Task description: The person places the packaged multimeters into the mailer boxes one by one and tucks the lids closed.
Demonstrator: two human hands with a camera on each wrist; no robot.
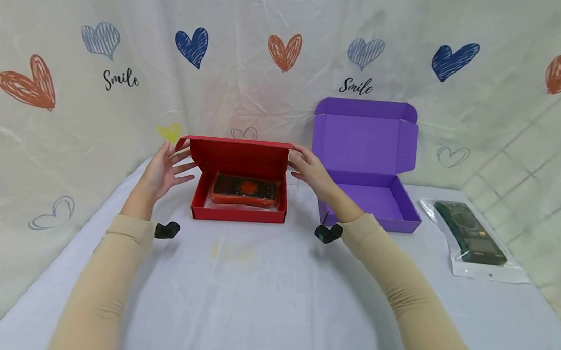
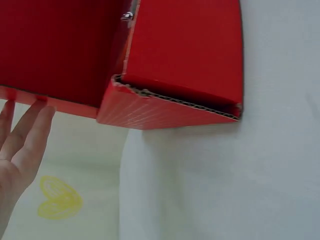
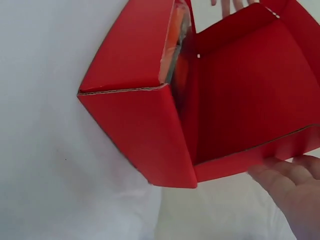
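A red cardboard box [image 1: 238,215] stands on the table with its lid [image 1: 243,156] raised and tilted. Inside lies an orange and black multimeter [image 1: 225,185] in a clear plastic bag. My left hand [image 1: 160,171] is at the lid's left side, its fingers spread and nearly straight. In the left wrist view, those fingertips [image 2: 41,117] touch the outside of the lid's side flap. At the right corner of the lid is my right hand [image 1: 312,175]. Its fingers [image 3: 277,182] rest against the outside of the right flap in the right wrist view.
Just right of the red box, a purple box [image 1: 372,225] stands with its lid upright, partly behind my right forearm. Farther right, a dark green multimeter [image 1: 468,230] lies in a clear bag. A heart-printed curtain [image 1: 246,95] hangs behind the white-covered table [image 1: 256,299].
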